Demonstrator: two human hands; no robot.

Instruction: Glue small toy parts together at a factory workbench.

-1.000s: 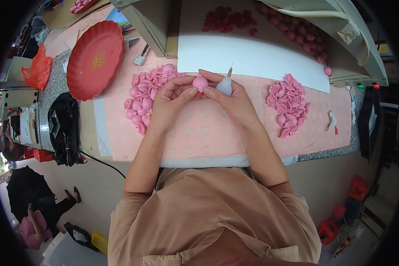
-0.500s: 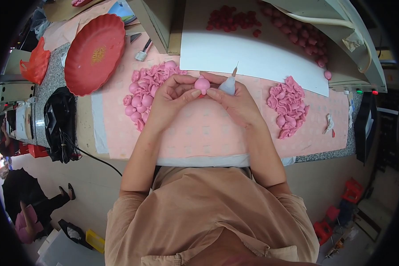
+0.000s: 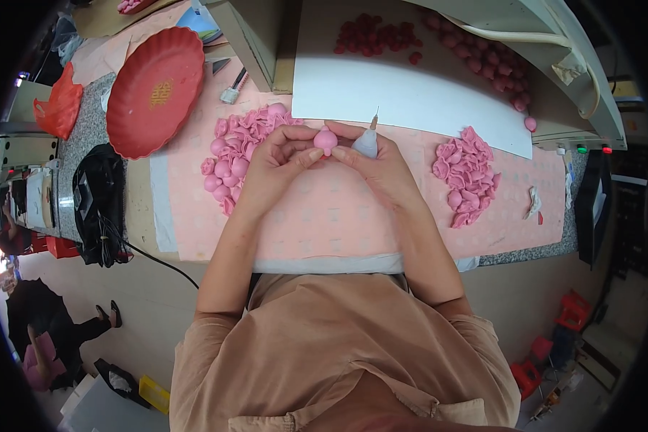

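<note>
Between the fingertips of both hands sits a small pink ball-shaped piece, its narrow tip pointing toward me. My left hand pinches it from the left. From the other side, the thumb and fingers of my right hand press on it too. A small translucent squeeze bottle with a needle tip is also tucked in my right hand, needle pointing away from me. Just left of my left hand lies a pile of pink balls and ruffled pieces. Another heap of pink petal-like pieces rests to the right.
A red scalloped tray stands at the far left beside a small brush. White paper under an overhanging cabinet bears dark pink pieces. A black bag hangs over the left edge; a person sits beyond.
The pink ball-shaped piece has turned a little between my fingers, its tip now showing toward me. The needle bottle has shifted slightly left with my right hand.
</note>
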